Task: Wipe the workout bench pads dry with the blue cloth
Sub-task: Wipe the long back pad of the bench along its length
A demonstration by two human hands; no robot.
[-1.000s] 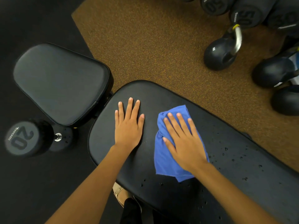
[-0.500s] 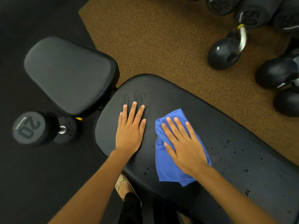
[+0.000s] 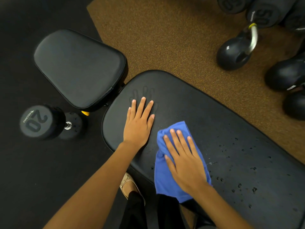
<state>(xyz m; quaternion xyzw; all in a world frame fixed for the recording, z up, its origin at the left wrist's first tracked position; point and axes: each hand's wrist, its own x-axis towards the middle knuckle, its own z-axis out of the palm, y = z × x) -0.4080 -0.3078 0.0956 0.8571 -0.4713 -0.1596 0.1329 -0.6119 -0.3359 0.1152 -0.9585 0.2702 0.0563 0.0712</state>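
Observation:
The long black bench pad (image 3: 214, 113) runs from the centre to the lower right, with water drops (image 3: 239, 185) scattered on its right part. A smaller black seat pad (image 3: 79, 66) sits to the upper left, apart from it. My right hand (image 3: 183, 161) lies flat, palm down, pressing the blue cloth (image 3: 166, 179) onto the long pad near its front edge. My left hand (image 3: 140, 123) rests flat with fingers apart on the pad's left end, holding nothing. A faint handprint (image 3: 143, 93) shows just beyond its fingertips.
A 20-marked dumbbell (image 3: 42, 123) lies on the black floor at the left. Kettlebells (image 3: 234, 53) and large dumbbells (image 3: 262, 14) stand on the brown mat at the upper right. My shoe (image 3: 128, 184) is under the bench's front edge.
My right hand has slid the cloth toward me, to the pad's front edge. My left hand has drawn back a little, leaving a handprint. The view has shifted left.

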